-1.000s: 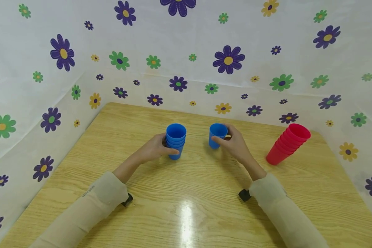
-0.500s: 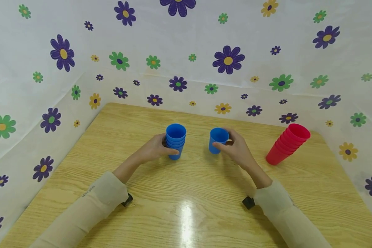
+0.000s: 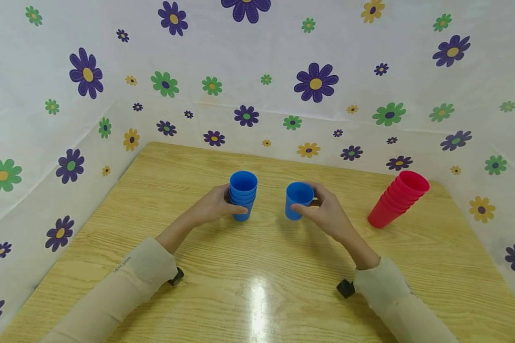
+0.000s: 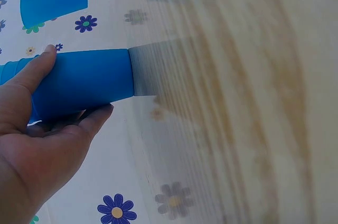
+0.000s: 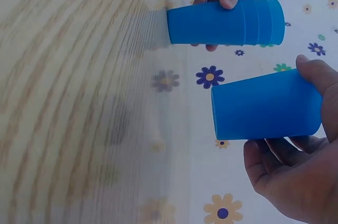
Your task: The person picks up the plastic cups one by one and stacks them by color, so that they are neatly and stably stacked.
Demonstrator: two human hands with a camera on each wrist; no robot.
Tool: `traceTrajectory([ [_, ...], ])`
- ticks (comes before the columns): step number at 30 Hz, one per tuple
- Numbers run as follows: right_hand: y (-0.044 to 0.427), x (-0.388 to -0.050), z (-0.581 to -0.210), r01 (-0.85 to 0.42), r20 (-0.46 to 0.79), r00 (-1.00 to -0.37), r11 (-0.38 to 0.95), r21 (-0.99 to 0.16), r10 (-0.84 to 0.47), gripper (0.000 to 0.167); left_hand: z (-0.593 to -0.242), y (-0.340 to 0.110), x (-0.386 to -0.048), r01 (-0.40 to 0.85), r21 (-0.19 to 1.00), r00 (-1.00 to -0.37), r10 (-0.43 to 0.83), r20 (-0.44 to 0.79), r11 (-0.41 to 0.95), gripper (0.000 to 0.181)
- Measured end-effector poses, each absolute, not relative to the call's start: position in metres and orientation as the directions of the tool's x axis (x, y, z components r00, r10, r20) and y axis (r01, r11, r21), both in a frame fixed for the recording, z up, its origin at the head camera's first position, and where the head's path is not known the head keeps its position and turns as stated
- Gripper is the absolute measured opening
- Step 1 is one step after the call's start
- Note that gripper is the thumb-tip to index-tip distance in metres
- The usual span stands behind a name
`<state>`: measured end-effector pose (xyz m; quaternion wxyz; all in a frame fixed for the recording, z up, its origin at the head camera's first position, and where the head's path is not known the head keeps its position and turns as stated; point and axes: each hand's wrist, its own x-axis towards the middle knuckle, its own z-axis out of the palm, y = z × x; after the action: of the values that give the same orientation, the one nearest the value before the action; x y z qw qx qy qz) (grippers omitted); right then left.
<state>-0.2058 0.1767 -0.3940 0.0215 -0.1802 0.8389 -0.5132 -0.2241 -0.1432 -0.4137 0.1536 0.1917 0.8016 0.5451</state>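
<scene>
My left hand (image 3: 216, 206) grips a short stack of nested blue cups (image 3: 243, 194) that stands upright on the table, thumb on the near side and fingers behind. In the left wrist view the bottom of the blue stack (image 4: 87, 76) meets the wood. My right hand (image 3: 327, 209) holds a single blue cup (image 3: 295, 207), mouth up, to the right of the stack and apart from it. The right wrist view shows this single cup (image 5: 266, 106) raised off the tabletop, its base over the wood, pinched between thumb and fingers.
A leaning-looking stack of nested red cups (image 3: 396, 202) stands at the right of the wooden table (image 3: 214, 286). A white sheet with printed flowers (image 3: 257, 62) walls the table at the back and both sides. Each wrist carries a black camera mount (image 3: 345, 288).
My right hand has drawn the single blue cup toward me, and lately slightly left. The left hand, the blue stack and the red stack have stayed in place.
</scene>
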Motion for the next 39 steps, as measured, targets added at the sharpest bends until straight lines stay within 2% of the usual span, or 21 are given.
traceTrajectory([
  [22, 0.155, -0.183, -0.372, -0.366, 0.198, -0.892, 0.394, -0.843, -0.406, 0.058, -0.413, -0.143, -0.224, 0.14, 0.926, -0.887, 0.46, -0.04, 0.351, 0.068],
  [39, 0.128, -0.192, -0.338, -0.403, 0.238, -0.881, 0.385, -0.83, -0.41, 0.058, -0.413, -0.143, -0.224, 0.148, 0.929, -0.88, 0.474, -0.033, 0.339, 0.067],
])
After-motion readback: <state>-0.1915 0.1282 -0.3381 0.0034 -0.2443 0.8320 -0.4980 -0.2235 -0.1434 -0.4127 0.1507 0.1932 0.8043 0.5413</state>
